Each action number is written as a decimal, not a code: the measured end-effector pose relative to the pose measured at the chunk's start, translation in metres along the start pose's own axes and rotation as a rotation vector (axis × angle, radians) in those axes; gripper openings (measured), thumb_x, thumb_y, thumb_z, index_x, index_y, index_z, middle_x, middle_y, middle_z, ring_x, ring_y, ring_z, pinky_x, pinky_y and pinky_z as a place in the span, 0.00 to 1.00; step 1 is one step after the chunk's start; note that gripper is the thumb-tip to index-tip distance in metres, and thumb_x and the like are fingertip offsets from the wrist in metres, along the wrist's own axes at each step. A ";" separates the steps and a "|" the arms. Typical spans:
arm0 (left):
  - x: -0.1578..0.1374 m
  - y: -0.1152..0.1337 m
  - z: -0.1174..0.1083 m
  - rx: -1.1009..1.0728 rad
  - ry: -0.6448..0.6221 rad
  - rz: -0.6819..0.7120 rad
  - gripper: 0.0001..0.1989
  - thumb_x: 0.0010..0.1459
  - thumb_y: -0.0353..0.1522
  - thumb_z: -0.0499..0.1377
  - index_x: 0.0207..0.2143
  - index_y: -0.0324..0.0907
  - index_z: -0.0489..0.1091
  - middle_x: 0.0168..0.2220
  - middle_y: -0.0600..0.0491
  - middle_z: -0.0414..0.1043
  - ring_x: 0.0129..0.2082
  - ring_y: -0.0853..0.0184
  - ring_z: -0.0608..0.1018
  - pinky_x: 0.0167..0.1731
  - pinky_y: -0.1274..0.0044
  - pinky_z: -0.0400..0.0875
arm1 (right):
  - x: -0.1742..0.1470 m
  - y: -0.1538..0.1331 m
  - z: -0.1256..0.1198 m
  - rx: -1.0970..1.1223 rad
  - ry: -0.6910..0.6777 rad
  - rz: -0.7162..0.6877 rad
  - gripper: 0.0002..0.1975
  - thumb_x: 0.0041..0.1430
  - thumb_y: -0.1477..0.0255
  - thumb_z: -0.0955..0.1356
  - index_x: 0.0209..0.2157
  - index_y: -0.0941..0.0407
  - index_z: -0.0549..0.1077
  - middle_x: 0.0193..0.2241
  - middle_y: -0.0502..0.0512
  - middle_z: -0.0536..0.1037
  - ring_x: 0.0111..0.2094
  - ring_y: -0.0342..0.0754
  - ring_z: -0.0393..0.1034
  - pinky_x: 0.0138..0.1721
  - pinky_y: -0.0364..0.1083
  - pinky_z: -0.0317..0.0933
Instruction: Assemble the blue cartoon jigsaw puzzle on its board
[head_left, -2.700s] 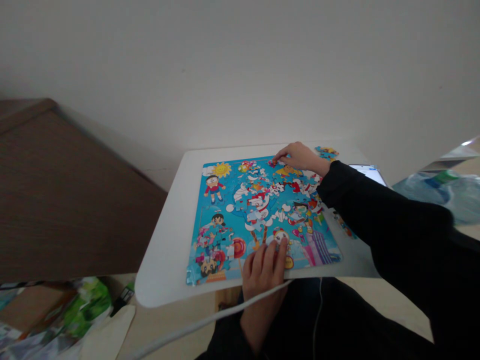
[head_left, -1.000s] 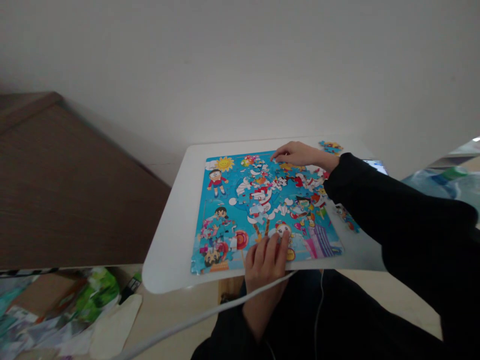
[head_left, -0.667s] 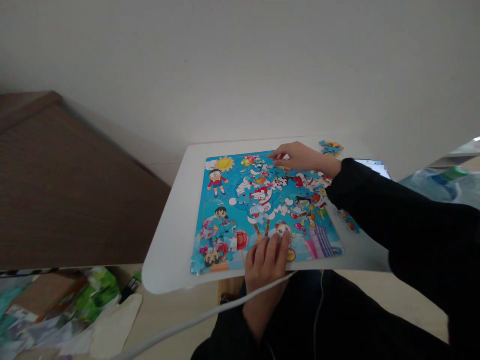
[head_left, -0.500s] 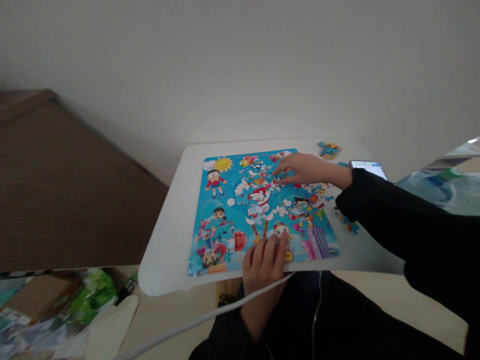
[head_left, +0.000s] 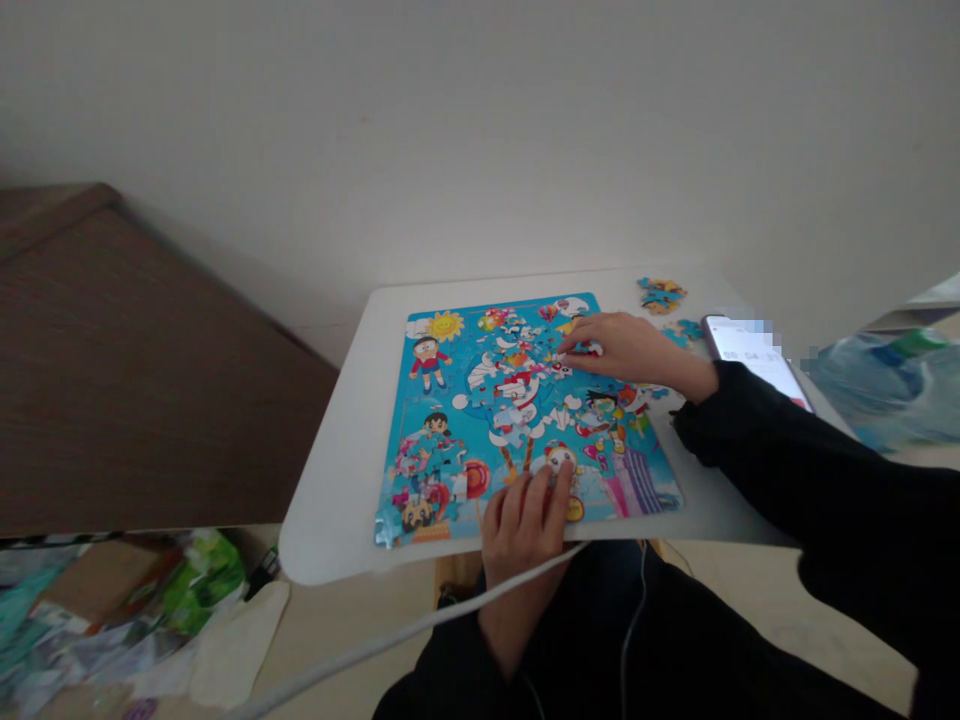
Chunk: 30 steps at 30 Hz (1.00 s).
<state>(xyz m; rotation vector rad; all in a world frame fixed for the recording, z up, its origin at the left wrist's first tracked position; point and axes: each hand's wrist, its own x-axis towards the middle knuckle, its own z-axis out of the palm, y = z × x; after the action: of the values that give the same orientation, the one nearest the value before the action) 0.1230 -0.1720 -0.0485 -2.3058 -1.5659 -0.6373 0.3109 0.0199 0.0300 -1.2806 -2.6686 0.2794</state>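
Observation:
A blue cartoon jigsaw puzzle (head_left: 465, 335) in a flat tray lies on a white table, with several loose pieces heaped over its middle. My left hand (head_left: 523, 530) rests on the near edge of the puzzle, fingers stretched out flat and holding nothing. Over the right of the middle, my right hand (head_left: 630, 350) is closed in a pinch, thumb and fingertips together just above the board. A small puzzle piece appears to be between them, mostly hidden by the fingers. My right hand and sleeve cover part of the puzzle's right side.
More loose puzzle pieces (head_left: 661, 296) lie beyond the right hand. A lit phone (head_left: 757, 360) rests at the table's right side. A white cable (head_left: 420, 630) crosses before my left wrist. Brown furniture (head_left: 142, 370) stands at left, with bags and a cardboard box (head_left: 105, 580) on the floor.
My right hand has shifted slightly right, and its spread thumb and fingers have come together in a pinch. The left hand stays on the puzzle. More of the phone now shows.

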 end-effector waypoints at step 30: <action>0.001 0.000 -0.002 0.030 -0.017 -0.001 0.26 0.56 0.37 0.61 0.57 0.48 0.65 0.47 0.53 0.75 0.46 0.64 0.72 0.46 0.72 0.63 | -0.001 -0.037 0.017 -0.096 -0.041 -0.034 0.15 0.60 0.69 0.60 0.38 0.58 0.77 0.36 0.59 0.79 0.34 0.49 0.71 0.32 0.46 0.55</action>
<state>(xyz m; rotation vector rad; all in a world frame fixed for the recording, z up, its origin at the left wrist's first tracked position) 0.1230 -0.1724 -0.0464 -2.2944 -1.5730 -0.5915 0.2794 -0.0052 0.0227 -1.2678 -2.7664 0.1765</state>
